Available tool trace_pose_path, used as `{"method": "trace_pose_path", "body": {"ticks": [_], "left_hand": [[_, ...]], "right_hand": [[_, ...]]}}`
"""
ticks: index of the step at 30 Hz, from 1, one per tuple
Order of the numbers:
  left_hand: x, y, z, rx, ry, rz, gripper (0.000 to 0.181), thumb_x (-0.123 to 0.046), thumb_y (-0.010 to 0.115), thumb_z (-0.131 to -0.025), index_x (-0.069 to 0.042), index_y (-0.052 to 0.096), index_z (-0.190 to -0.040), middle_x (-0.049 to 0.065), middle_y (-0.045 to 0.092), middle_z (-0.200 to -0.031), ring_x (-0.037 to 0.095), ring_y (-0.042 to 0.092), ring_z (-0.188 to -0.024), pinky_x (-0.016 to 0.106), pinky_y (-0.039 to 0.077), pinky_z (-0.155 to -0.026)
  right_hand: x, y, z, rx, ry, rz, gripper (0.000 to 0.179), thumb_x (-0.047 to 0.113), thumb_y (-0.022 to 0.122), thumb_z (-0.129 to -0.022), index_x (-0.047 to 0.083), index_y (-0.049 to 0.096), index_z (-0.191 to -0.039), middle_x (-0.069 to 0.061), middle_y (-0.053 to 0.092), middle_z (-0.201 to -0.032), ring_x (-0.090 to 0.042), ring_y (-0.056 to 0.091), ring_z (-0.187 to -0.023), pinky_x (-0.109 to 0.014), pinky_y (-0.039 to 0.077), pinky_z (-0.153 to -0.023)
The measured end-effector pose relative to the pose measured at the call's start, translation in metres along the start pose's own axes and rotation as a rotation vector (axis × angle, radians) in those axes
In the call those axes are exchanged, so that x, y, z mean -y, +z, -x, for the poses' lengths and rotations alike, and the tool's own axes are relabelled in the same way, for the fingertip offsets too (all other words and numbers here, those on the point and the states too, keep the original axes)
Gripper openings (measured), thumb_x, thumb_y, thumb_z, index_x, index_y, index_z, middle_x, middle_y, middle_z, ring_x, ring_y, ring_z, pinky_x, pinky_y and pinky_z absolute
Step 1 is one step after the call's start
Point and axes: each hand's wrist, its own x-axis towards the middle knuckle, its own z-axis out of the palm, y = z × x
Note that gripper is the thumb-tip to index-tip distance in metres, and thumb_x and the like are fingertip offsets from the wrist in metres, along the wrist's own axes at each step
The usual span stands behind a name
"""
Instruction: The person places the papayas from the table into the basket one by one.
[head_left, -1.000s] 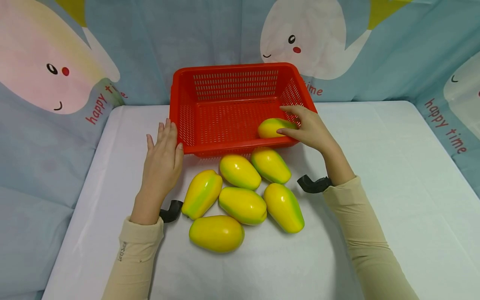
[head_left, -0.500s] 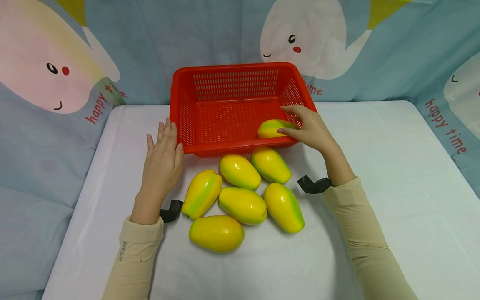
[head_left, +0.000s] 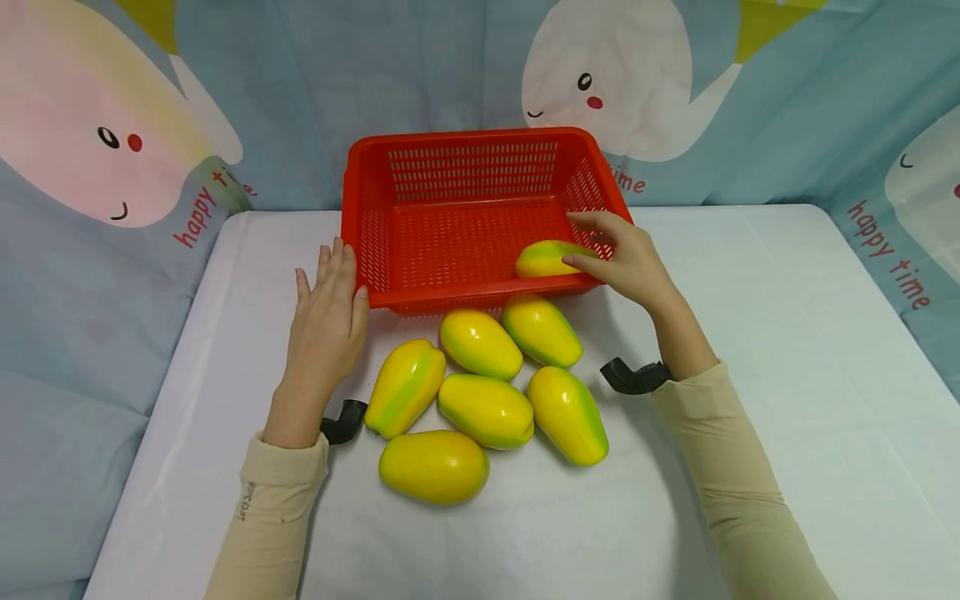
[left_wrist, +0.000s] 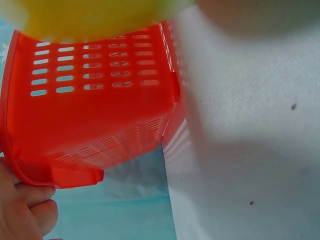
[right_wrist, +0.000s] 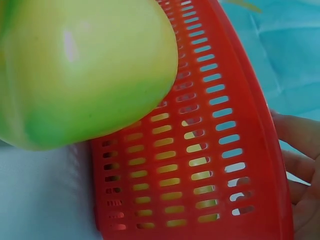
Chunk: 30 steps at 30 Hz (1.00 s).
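Observation:
A red plastic basket (head_left: 480, 293) stands at the table's back, with one yellow-green papaya (head_left: 542, 260) lying inside its near right corner. My left hand (head_left: 324, 321) rests flat along the basket's left side, fingers straight and the thumb by the front corner; in the left wrist view its fingertips (left_wrist: 44, 212) touch the rim. My right hand (head_left: 626, 258) reaches over the right corner. Its thumb overlaps the papaya's right end and the fingers are loosely spread. Through the slots in the right wrist view, yellow of the papaya (right_wrist: 170, 196) shows, with the right hand (right_wrist: 304, 172) past the rim.
Several more papayas (head_left: 486, 411) lie grouped on the white table (head_left: 780, 400) in front of the basket, between the forearms. A printed blue cloth (head_left: 420, 67) hangs behind the basket. A black bracket (head_left: 636, 377) is worn on each wrist.
My right hand has shifted slightly to the right, its thumb sliding back along the papaya, which stays in the basket's corner. The left hand and the papayas on the table keep their places.

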Motion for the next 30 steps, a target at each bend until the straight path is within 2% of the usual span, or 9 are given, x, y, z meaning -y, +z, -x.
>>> {"method": "trace_pose_path", "body": {"ticks": [6,13,16,22,30], "left_hand": [[0.001,0.0,0.0,-0.005,0.003,0.007,0.054,-0.018,0.038,-0.1,0.007,0.023,-0.146,0.018,0.017,-0.154,0.031,0.011,-0.142,0.053,-0.001,-0.112],[0.003,0.0,-0.001,-0.013,0.003,0.012,0.054,-0.019,0.038,-0.1,0.006,0.024,-0.146,0.019,0.018,-0.153,0.03,0.012,-0.142,0.054,-0.001,-0.112],[0.003,0.0,-0.001,-0.009,0.004,0.009,0.054,-0.019,0.038,-0.1,0.007,0.024,-0.146,0.019,0.019,-0.153,0.031,0.012,-0.142,0.054,-0.001,-0.112],[0.002,0.0,-0.002,0.0,0.008,0.001,0.054,-0.019,0.037,-0.1,0.007,0.023,-0.145,0.02,0.018,-0.153,0.032,0.011,-0.142,0.054,-0.001,-0.112],[-0.002,-0.005,0.001,0.041,-0.007,-0.046,0.054,-0.019,0.037,-0.1,0.007,0.023,-0.146,0.02,0.017,-0.153,0.032,0.01,-0.142,0.054,-0.002,-0.112]], "right_hand": [[0.004,0.0,0.005,-0.028,-0.034,-0.029,0.051,0.012,0.072,-0.083,0.002,0.055,-0.13,-0.012,0.057,-0.129,-0.025,0.055,-0.114,-0.041,0.044,-0.097],[0.015,0.0,0.018,-0.052,-0.126,-0.054,0.049,0.004,0.072,-0.082,-0.001,0.056,-0.127,-0.014,0.058,-0.127,-0.025,0.053,-0.115,-0.044,0.043,-0.097],[0.018,0.0,0.026,-0.053,-0.159,-0.05,0.049,0.001,0.072,-0.081,-0.001,0.056,-0.127,-0.012,0.058,-0.126,-0.024,0.054,-0.113,-0.04,0.045,-0.095],[0.021,-0.003,0.045,-0.079,-0.248,-0.04,0.053,-0.006,0.074,-0.075,0.0,0.058,-0.125,-0.01,0.06,-0.123,-0.025,0.055,-0.106,-0.023,0.045,-0.092],[0.022,-0.006,0.068,-0.115,-0.341,-0.133,0.053,-0.018,0.073,-0.068,-0.008,0.06,-0.118,-0.015,0.062,-0.118,-0.022,0.059,-0.103,-0.026,0.046,-0.092]]}}
